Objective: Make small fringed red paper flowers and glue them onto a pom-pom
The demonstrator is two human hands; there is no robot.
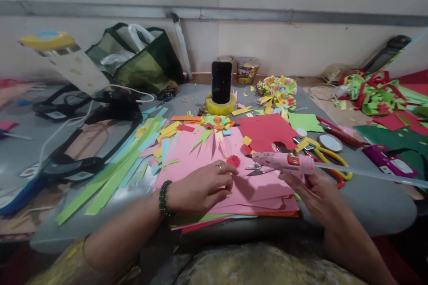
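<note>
My left hand (203,187), with a ring and a green bead bracelet, reaches over the stacked pink paper (190,176). Its curled fingertips are beside a small red zigzag-edged paper piece (233,161); whether they pinch anything is hidden. In my right hand (314,191) is a pink glue gun (284,162), its nozzle pointing left above the pink sheets and a clear glue stick coming out of its back. Under the gun lie small scissors (257,170). A many-coloured paper flower (217,122) rests at the far edge of the pink paper.
A phone (221,82) stands in a yellow tape roll (220,106). Green strips (117,173) lie at left near a black frame (96,142). Right of the stack are red paper (264,129), yellow-handled scissors (334,160) and a purple device (389,160). A green bag (143,62) stands behind.
</note>
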